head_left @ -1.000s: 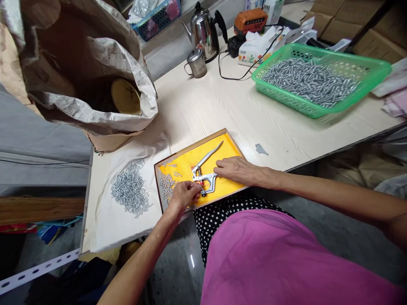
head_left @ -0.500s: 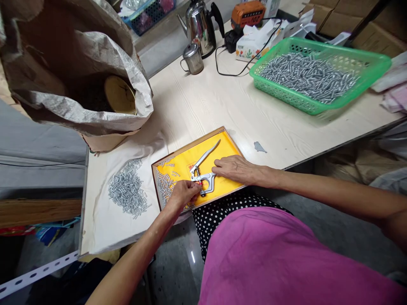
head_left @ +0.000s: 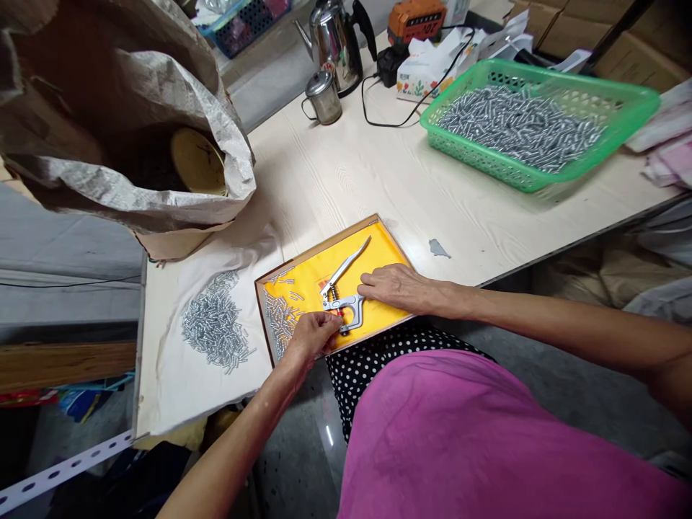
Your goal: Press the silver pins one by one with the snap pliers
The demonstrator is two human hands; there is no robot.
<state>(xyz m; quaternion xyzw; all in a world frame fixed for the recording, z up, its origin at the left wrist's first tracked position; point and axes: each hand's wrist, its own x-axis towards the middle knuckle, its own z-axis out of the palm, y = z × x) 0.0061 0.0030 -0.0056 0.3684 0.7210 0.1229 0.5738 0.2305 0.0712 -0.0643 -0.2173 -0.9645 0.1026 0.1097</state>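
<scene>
Silver snap pliers [head_left: 354, 303] with a spring and a long raised handle lie in a shallow cardboard tray [head_left: 318, 254] lined in yellow. My right hand [head_left: 390, 288] is closed at the right side of the pliers, its fingertips gripping their body. At the jaws, beside a small red part, my left hand [head_left: 316, 334] is pinched closed. Whatever its fingertips hold is too small and covered to make out. Small metal pins [head_left: 280, 317] lie loose along the left side of the tray, partly behind my left hand.
Left of the tray, a pile of metal pins [head_left: 213, 324] rests on white cloth. A green basket [head_left: 533, 180] full of metal pins stands at the right. A large open sack [head_left: 200, 209] takes up the left. Behind are a metal cup [head_left: 326, 101], a kettle [head_left: 336, 50] and a cable [head_left: 397, 125].
The whole view has shifted slightly. Both hands stay at the pliers in nearly the same pose, with the left fingers still pinched by the jaws.
</scene>
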